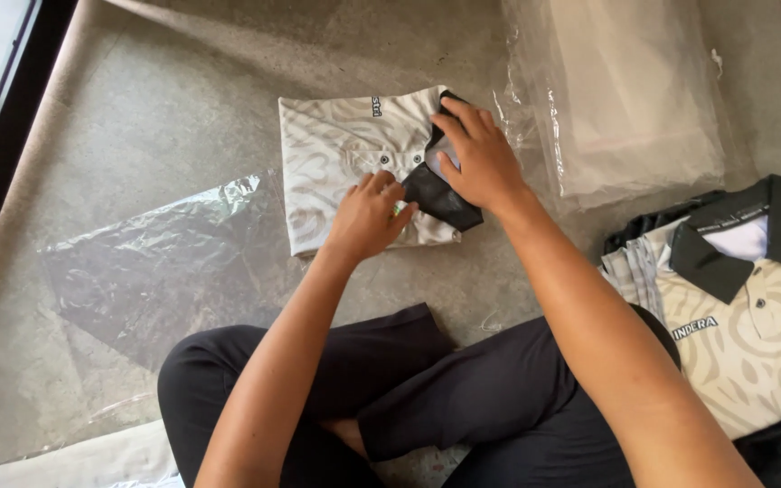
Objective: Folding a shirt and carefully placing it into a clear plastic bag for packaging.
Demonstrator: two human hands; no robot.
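Both arms reach forward from a cross-legged sit, forearms angling in toward each other so the hands end up almost side by side on the same garment. The left hand (368, 217) lies knuckles up with fingers curled down onto the lower edge of the folded shirt (345, 167), right by the button placket, pressing on it rather than gripping. The right hand (476, 154) is flat and spread, palm down on the black collar (440, 194), fingers pointing up and away from the person, so it's also pressing, not closed around anything. The shirt is a cream one with a swirly beige pattern, folded into a neat near-square lying flat on the floor straight ahead of the knees; its collar end points to the right and slightly down, so the long axis runs roughly left to right. A loose clear plastic bag (155, 258) lies crumpled just left of the shirt, and a stack of clear bags (635, 99) sits up to the right. More folded shirts (752, 316) of the same pattern with black collars are piled at the far right. The floor (183, 99) is bare grey concrete, with a dark frame (6, 126) running along the left edge.
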